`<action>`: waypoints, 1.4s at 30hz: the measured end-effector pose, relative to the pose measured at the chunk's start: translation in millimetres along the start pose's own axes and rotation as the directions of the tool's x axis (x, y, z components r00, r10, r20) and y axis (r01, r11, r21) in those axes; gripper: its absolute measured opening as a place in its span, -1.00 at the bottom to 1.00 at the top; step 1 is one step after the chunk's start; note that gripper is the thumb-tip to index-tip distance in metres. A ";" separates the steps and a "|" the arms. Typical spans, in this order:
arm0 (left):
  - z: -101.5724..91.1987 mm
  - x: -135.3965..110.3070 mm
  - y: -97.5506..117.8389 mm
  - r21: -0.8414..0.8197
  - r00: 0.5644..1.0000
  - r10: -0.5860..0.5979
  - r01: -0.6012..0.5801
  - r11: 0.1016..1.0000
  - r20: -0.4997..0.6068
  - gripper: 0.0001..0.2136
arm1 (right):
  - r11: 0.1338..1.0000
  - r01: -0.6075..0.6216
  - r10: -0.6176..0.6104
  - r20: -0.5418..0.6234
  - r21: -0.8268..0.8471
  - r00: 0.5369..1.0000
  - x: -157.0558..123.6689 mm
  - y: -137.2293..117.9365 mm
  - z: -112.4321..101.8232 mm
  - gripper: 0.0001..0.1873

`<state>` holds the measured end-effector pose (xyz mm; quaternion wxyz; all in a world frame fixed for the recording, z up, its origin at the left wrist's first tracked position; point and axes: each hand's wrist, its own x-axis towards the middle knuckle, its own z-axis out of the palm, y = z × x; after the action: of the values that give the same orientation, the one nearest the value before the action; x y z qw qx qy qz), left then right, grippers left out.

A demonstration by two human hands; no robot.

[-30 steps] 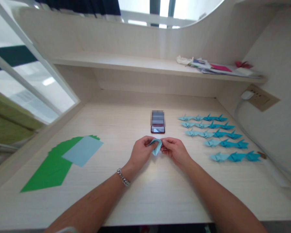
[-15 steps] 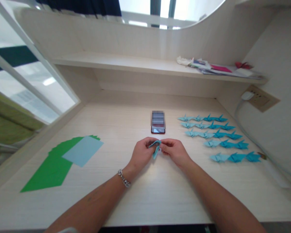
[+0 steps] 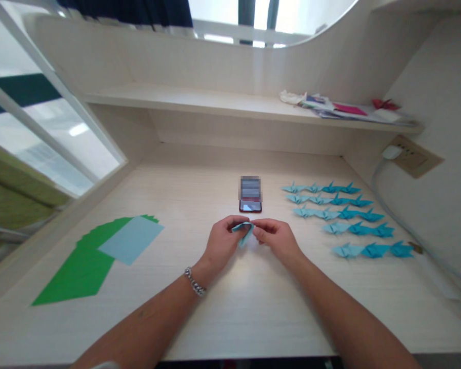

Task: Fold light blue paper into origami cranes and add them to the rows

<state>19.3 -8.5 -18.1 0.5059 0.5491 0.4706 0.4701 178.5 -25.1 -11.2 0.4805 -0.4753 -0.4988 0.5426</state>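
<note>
Light-blue folded paper piece (image 3: 244, 233) looks narrower and more gathered than a second ago, when it hung as a wider flap, and the two hands have drawn slightly closer together. Its long axis slants from the fingertips down and to the left, the free tip pointing back toward the person. The left hand (image 3: 222, 243), with a metal chain bracelet (image 3: 195, 282) at the wrist, and the right hand (image 3: 276, 238) both pinch it between thumb and fingertips, just above the pale wood-grain counter (image 3: 230, 312). A dark phone (image 3: 250, 199) lies just beyond. Creased blue paper cranes (image 3: 345, 215) sit in rows at right; flat green sheets (image 3: 80, 269) lie at left.
</note>
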 end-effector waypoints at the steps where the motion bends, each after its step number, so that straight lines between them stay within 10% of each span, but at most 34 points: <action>1: 0.4 -0.1 1.0 0.003 1.000 -0.001 0.002 1.000 -0.018 -0.75 | 0.999 0.025 -0.025 -0.007 -0.021 1.000 -0.3 0.2 0.5 -0.63; 12: 4.9 -3.7 1.4 -0.026 0.999 -0.039 0.039 0.999 0.022 -0.72 | 0.980 0.060 -0.091 -0.157 -0.189 0.983 1.0 6.0 0.7 -0.79; 22: 2.8 -2.7 4.4 -0.039 0.994 -0.080 0.083 0.996 0.081 -0.72 | 0.945 -0.162 0.161 0.026 0.286 0.987 3.1 5.6 -3.2 -0.65; 42: 2.5 -5.6 8.6 -0.007 0.981 0.015 -0.014 1.000 0.195 -0.67 | 0.989 0.032 -0.042 -0.064 -0.146 0.997 3.2 7.6 -0.3 -0.70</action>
<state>21.4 -14.7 -9.9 0.5478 0.5946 0.4133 0.4189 178.2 -22.2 -18.9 0.4712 -0.5174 -0.5290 0.4800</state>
